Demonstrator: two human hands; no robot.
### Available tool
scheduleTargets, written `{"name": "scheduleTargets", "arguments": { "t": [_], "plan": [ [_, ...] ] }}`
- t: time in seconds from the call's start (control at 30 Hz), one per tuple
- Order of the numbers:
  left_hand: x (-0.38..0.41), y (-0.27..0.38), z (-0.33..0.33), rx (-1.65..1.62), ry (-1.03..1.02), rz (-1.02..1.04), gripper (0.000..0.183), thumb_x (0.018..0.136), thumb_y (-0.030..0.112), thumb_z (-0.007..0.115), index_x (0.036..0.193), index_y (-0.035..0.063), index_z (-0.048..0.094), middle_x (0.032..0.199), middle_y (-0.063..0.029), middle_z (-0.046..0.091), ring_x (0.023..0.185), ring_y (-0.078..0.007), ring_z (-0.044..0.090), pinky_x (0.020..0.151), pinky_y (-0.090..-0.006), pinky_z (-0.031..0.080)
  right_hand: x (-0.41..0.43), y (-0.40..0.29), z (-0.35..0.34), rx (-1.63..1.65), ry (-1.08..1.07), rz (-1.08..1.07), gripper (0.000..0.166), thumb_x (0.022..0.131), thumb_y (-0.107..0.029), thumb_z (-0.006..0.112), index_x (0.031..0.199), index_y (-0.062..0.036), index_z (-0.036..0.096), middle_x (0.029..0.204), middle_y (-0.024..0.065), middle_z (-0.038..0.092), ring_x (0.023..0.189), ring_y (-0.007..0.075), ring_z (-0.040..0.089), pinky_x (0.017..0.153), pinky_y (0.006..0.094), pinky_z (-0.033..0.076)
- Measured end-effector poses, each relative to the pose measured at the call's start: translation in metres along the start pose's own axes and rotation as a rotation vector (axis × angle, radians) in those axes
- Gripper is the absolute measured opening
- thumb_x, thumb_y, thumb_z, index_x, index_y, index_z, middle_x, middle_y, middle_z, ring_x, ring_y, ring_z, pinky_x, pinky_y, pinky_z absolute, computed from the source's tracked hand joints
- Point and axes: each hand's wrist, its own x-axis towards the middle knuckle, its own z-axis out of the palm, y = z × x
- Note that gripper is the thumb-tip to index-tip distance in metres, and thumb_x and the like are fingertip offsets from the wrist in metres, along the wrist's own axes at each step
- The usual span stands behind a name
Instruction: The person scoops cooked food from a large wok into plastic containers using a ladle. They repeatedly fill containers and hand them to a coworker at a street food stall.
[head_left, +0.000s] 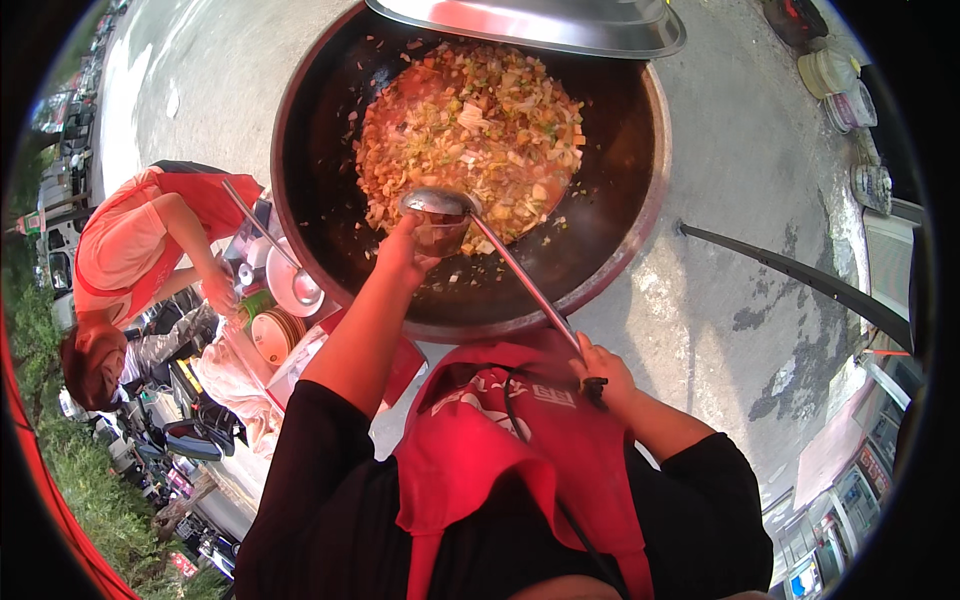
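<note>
My left hand grips a small clear plastic container with brown food inside, held over the near part of a big dark wok. A metal ladle is tipped over the container's top, its bowl upside down. My right hand is closed around the end of the ladle's long handle, just in front of my red apron. Chopped vegetables in a reddish sauce fill the middle of the wok. The ladle partly hides the container's opening.
A large metal lid covers the wok's far rim. At left, a co-worker in a red apron leans over a table with stacked plates and a white bowl holding another ladle. Buckets line the right; a dark pole crosses the pavement.
</note>
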Motion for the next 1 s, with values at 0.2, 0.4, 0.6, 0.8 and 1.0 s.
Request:
{"name": "scheduleTargets", "arguments": {
  "t": [0.2,0.4,0.6,0.8,1.0],
  "plan": [
    [0.012,0.000,0.013,0.031,0.052,-0.065,0.051,0.089,0.032,0.058,0.132,0.0073,0.049,0.122,-0.0157,0.059,0.103,-0.0382,0.058,0.100,-0.0577,0.035,0.002,0.014,-0.004,0.075,-0.066,0.028,0.055,0.091,-0.026,0.059,0.135,0.0029,0.043,0.093,0.0236,0.063,0.082,0.0400,0.063,0.070,0.0470,0.052],
    [0.011,0.005,0.027,0.134,0.118,-0.097,0.049,0.091,0.034,0.056,0.132,0.0088,0.049,0.122,-0.0139,0.062,0.111,-0.0374,0.058,0.102,-0.0556,0.037,0.002,0.020,-0.007,0.125,-0.134,0.075,0.056,0.091,-0.028,0.060,0.134,0.0028,0.043,0.092,0.0226,0.063,0.082,0.0404,0.063,0.070,0.0472,0.052],
    [0.023,0.003,0.025,0.139,0.166,-0.129,0.048,0.091,0.034,0.055,0.131,0.0086,0.050,0.122,-0.0138,0.062,0.109,-0.0359,0.059,0.100,-0.0560,0.037,0.005,0.019,-0.011,0.173,-0.217,0.139,0.058,0.093,-0.031,0.057,0.137,0.0018,0.038,0.094,0.0228,0.063,0.086,0.0413,0.062,0.075,0.0480,0.051],
    [0.041,-0.006,0.009,0.110,0.111,-0.129,0.047,0.088,0.032,0.060,0.126,0.0048,0.052,0.121,-0.0162,0.060,0.107,-0.0393,0.059,0.103,-0.0620,0.032,-0.001,0.025,0.000,0.251,-0.218,0.145,0.057,0.094,-0.031,0.057,0.138,0.0001,0.038,0.096,0.0224,0.063,0.088,0.0413,0.062,0.076,0.0473,0.050],
    [0.033,-0.017,0.002,-0.089,0.004,-0.182,0.039,0.089,0.029,0.057,0.121,0.0056,0.054,0.112,-0.0140,0.065,0.097,-0.0368,0.064,0.099,-0.0603,0.037,-0.008,0.017,0.001,0.231,-0.258,0.139,0.055,0.093,-0.026,0.059,0.137,0.0005,0.038,0.096,0.0220,0.063,0.088,0.0410,0.062,0.076,0.0468,0.050]
  ]
}}
